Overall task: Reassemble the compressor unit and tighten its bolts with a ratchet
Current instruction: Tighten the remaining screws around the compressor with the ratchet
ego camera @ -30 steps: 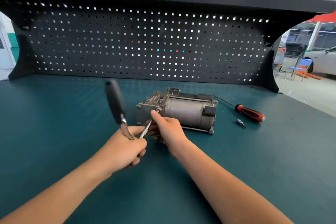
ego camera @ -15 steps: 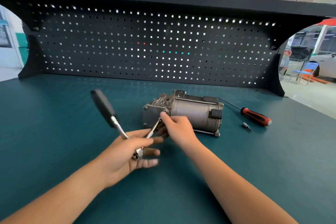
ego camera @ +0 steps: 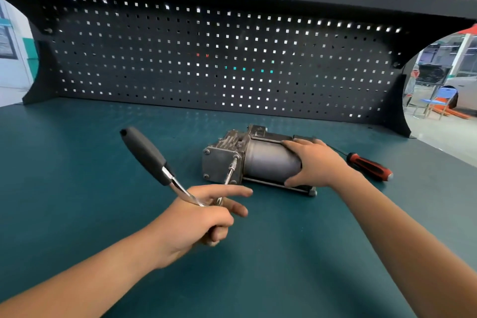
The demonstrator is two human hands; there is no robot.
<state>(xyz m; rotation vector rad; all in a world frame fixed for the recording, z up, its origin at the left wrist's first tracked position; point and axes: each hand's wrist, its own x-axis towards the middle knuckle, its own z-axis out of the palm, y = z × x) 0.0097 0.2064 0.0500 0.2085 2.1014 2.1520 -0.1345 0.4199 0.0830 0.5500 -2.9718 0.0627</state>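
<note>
On the teal bench mat (ego camera: 77, 175), the compressor unit (ego camera: 268, 162) is lying on its side just beyond the left hand (ego camera: 196, 217). That hand is gripping the ratchet (ego camera: 144, 152) near its head, forefinger straight. The extension bar (ego camera: 230, 171) is seemingly sitting on a corner bolt (ego camera: 235, 157). The right hand (ego camera: 317, 162), at that bolt half a second ago, is now clasping the unit's cylinder.

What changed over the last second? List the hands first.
The right hand left the extension bar at the end-plate bolt, moved right and now grips the compressor by its cylinder. The left hand keeps hold of the ratchet, whose handle tipped leftward. Compressor and screwdriver stayed put.
</note>
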